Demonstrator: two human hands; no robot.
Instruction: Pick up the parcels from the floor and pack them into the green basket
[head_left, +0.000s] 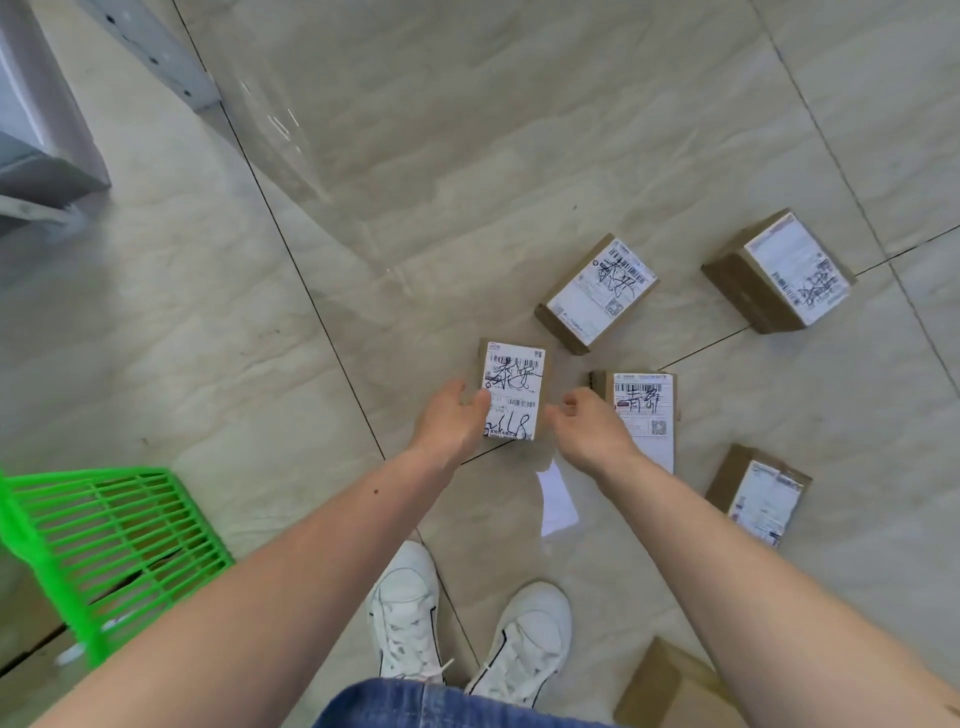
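Note:
Several small brown cardboard parcels with white labels lie on the tiled floor. The nearest parcel (515, 388) lies flat between my two hands. My left hand (451, 422) is at its left edge with fingers loosely spread and the thumb over the label's edge. My right hand (588, 432) hovers just right of it, fingers loosely curled and holding nothing, partly covering a second parcel (647, 402). More parcels lie at the back middle (597, 293), back right (779, 273), right (759, 496) and bottom right (670, 691). The green basket (111, 540) stands at the lower left.
My two white shoes (405, 613) stand below the hands. A slip of white paper (557, 499) lies on the floor near them. A grey metal frame leg (156, 52) and a grey cabinet base (41, 171) are at the upper left.

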